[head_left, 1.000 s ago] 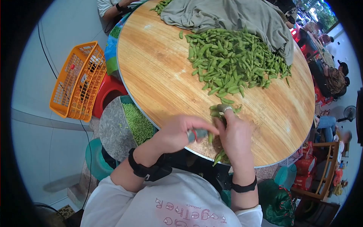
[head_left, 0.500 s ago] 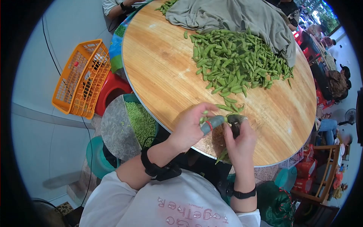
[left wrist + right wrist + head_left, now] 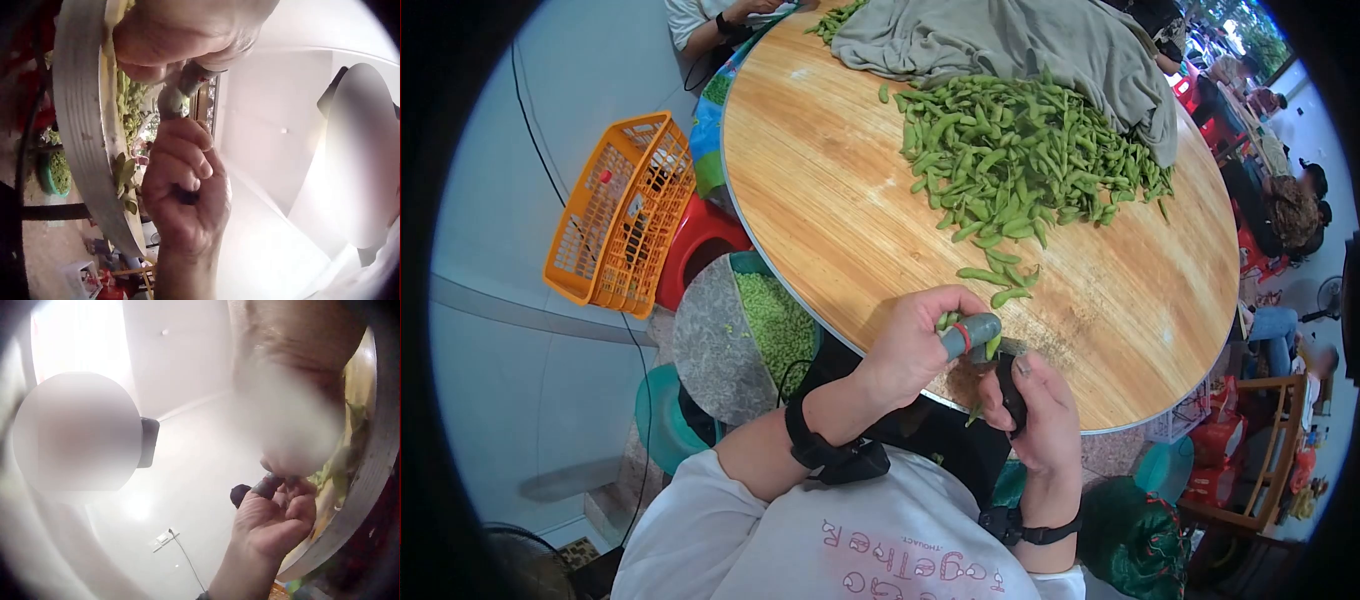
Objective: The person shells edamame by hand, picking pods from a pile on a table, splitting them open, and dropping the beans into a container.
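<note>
Below frame centre, your left grip [image 3: 908,348] pinches a steep-lying pod [image 3: 993,348], just up-left of the dark tool [image 3: 1011,394] your right grip [image 3: 1048,412] holds.

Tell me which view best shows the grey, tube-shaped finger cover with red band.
The head view: the grey, tube-shaped finger cover on the left hand shows lengthwise, red band plain. The left wrist view shows it partly hidden; the right wrist view shows it small.

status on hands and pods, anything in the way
Left hand holds green pods. Right hand grips dark object. Loose pods beyond on table. No obstruction seen.
</note>
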